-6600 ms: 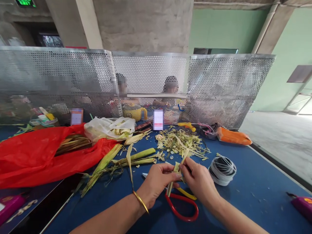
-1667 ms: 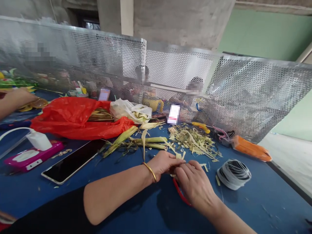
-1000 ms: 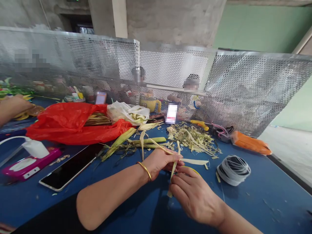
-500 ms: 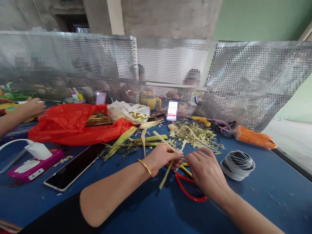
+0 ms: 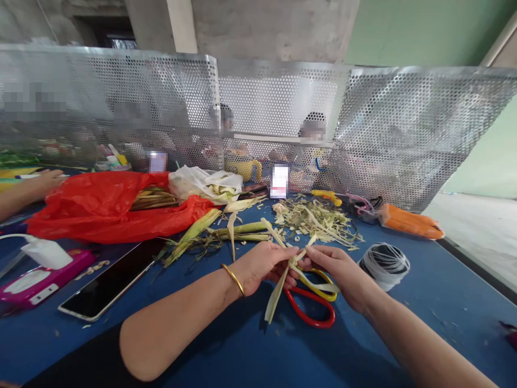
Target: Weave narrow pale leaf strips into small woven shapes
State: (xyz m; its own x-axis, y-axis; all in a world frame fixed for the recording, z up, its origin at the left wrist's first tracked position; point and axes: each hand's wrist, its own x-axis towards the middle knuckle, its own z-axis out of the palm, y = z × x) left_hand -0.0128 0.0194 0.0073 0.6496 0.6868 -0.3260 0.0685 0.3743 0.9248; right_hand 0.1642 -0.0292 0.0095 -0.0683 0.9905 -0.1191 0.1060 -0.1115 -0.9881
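Observation:
Pale corn husk strips [image 5: 275, 298], crossed over one another, are pinched between both hands above the blue table. My left hand [image 5: 270, 267], with a gold bangle at the wrist, is closed on the strips near their crossing. From the right, my right hand [image 5: 335, 268] grips a strip end between thumb and fingers. One strip hangs down toward me, and another sticks out to the right under my right hand. Below the hands lie scissors [image 5: 313, 318] with one red and one yellow handle loop; their blades are hidden.
Husk shreds [image 5: 319, 218] are heaped beyond my hands, with a ball of white string [image 5: 385, 265] to the right. Leftward lie a phone [image 5: 111, 280], a magenta power strip [image 5: 48, 277] and a red plastic bag [image 5: 100, 207]. A perforated metal screen [image 5: 278, 102] closes off the back.
My right hand has come up against my left and now grips a strip end. The strips now cross, with one sticking out to the right. The view has shifted slightly.

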